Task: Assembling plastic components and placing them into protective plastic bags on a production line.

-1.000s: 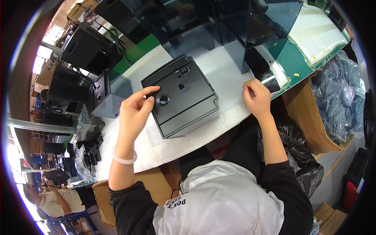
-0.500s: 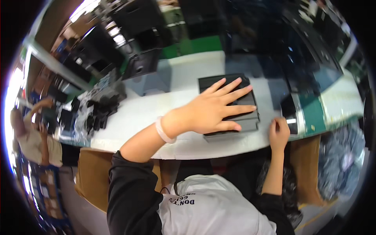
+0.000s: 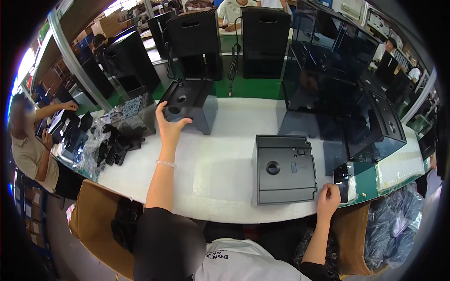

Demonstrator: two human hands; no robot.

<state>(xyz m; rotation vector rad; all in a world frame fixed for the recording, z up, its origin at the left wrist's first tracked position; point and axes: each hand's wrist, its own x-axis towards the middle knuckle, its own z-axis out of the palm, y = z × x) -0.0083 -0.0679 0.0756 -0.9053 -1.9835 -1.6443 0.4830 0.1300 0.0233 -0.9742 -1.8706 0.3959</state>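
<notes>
Arching at the near side of a smoky-sided black unit point(image 3: 199, 96), a worker's left hand point(image 3: 169, 129) spreads thumb and forefinger wide, with nothing seen in its grasp; whether the fingertips touch the unit is unclear. The right hand point(image 3: 329, 199) curls loosely just beside the right edge of a second black unit point(image 3: 285, 189), which rests on white padding point(image 3: 220, 178) near the bench's front; whether those fingers hold anything is hidden. Caught by one edge, the left unit could tip or slip, and its glossy sides look prone to scuffs. A stray nudge from the right hand might push the nearer unit toward the front edge. Loose black parts point(image 3: 115, 145) and clear plastic wrap point(image 3: 89, 152) crowd the left end, narrowing the room there. Behind the left unit stand tall black cabinets point(image 3: 194, 35); a power cord point(image 3: 233, 61) dangles between two of them, a possible snag. Dark translucent tanks point(image 3: 323, 84) wall off the back right. At far left, a co-worker point(image 3: 33, 150) stands by the bench, while an open carton point(image 3: 91, 220) sits below its front edge.
</notes>
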